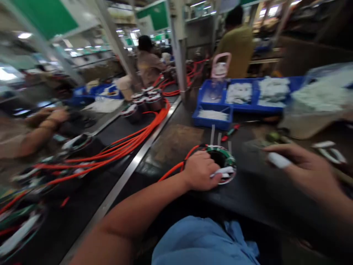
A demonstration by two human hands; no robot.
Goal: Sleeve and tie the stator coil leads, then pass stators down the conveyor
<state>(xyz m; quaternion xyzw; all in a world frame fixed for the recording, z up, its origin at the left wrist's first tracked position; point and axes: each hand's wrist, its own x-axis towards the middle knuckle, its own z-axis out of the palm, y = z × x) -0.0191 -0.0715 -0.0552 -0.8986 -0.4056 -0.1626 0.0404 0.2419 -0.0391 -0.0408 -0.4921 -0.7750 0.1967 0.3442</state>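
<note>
My left hand [201,171] is wrapped over the near-left rim of a motor stator [230,162], a ring with green and white windings round a dark bore. White sleeved leads lie beside my fingertips, and an orange cable [172,169] runs from the ring's left side. Thin white strips [213,135] stand up at its far edge. Off to the right, my right hand [306,169] is raised over the bench and a little blurred. White wrapping covers its thumb, which is apart from the stretched forefinger; nothing shows between them, and the other fingers are mostly hidden.
Blue bins [212,123] with white parts stand behind the stator, near red-handled cutters [231,132]. A plastic bag [325,95] of white pieces is at right. Beyond a metal rail [132,165], orange cables [143,136] and more stators [149,99] lie. Co-workers sit around.
</note>
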